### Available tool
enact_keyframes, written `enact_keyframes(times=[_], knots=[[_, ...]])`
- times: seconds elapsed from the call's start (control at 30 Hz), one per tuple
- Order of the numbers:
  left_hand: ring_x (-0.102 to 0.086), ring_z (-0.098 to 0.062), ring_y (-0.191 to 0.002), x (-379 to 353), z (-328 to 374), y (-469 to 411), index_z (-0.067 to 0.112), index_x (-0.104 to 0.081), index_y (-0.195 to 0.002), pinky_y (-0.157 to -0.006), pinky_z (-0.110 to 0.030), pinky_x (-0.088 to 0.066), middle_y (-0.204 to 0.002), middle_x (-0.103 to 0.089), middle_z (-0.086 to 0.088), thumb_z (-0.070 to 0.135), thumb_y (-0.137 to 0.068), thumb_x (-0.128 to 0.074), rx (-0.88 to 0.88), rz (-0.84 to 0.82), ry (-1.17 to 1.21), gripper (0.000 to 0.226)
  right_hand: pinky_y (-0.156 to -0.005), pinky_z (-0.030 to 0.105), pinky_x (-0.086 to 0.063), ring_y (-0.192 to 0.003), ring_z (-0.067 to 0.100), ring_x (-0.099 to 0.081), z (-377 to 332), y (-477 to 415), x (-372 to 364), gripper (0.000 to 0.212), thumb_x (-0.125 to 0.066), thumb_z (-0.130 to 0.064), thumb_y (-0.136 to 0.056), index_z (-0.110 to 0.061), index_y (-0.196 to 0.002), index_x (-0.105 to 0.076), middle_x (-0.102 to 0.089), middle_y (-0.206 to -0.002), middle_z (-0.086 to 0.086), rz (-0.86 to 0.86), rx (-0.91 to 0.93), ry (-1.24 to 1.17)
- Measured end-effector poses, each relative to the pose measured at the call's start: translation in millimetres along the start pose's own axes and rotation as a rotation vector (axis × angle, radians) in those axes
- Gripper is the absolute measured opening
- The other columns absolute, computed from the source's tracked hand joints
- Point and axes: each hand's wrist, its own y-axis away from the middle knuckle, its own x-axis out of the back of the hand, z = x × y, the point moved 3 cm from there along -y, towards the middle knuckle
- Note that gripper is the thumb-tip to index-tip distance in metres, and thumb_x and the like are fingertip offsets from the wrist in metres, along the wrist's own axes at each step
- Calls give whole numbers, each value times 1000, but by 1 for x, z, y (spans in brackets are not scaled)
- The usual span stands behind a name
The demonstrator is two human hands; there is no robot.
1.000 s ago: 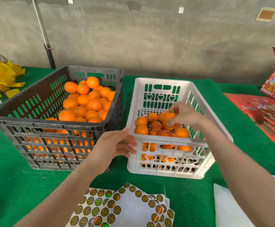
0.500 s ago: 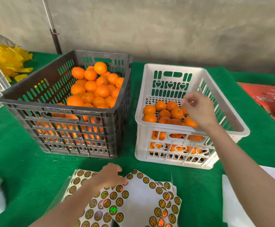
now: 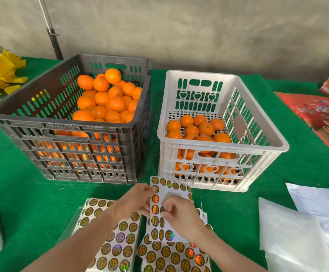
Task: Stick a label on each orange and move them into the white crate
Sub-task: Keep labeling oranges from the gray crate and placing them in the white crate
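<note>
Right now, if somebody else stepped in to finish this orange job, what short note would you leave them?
Left hand: holds the label sheet by its left edge.
Right hand: pinches a label on that sheet, apparently peeling it.
Done: some oranges lie in the white crate.
Left: the black crate is heaped with more; each needs a label, then moving across.
Spare sheets lie near the hands.

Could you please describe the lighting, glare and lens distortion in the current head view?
Head view: soft, even light with faint shadows; rainbow glare on the label sheet that the left hand and right hand hold; wide-angle distortion splays the black crate and white crate.
</note>
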Motion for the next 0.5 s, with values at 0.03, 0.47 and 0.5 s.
enact_keyframes(times=[0.03,0.47,0.5], knots=[[-69,-23,-61,-1,0,1,4,-60,-94,-53,-29,-54,-73,-72,-13,26,-102,-43,5,-18,70,29,-65,13,-42,-62,0,-47,-1,0,-1,9,-70,-11,-81,-11,-88,-65,-49,-67,-17,30,-1,20],[-65,-38,-97,-12,-8,20,-5,-67,-107,-93,-48,-51,-105,-69,-24,-6,-92,-50,-65,-7,371,22,-73,21,-45,-77,12,-56,-19,13,8,22,-75,-19,-79,-9,-99,-72,-60,-87,-4,225,114,150],[-64,-39,-99,-13,-8,20,-6,-66,-108,-95,-50,-49,-106,-69,-25,-6,-91,-50,-65,-2,374,23,-70,22,-46,-74,10,-55,-20,15,9,16,-76,-13,-77,-7,-93,-73,-57,-83,-7,237,123,121]])
